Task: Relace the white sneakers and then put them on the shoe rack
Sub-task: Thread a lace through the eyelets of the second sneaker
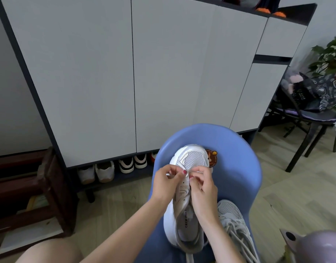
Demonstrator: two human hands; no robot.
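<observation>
Your left hand (168, 180) and right hand (202, 184) both pinch the lace at the front eyelets of the white sneaker (184, 204), which lies on the blue chair (239, 168); the second sneaker (233, 219) lies beside it.

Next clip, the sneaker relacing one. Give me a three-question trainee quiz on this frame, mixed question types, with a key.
1. True or false: both hands work at the toe end of the eyelet rows on the white sneaker lying on the blue chair.
2. Where is the second sneaker?
A. on the floor
B. on the blue chair, to the right of the first
C. under the cabinet
3. Fill in: the open space under the grey cabinet holds ____.

Key:
1. True. The left hand and right hand pinch there, fingers curled; the lace itself is hard to make out in their grip.
2. B
3. Several shoes, toes out.
</observation>
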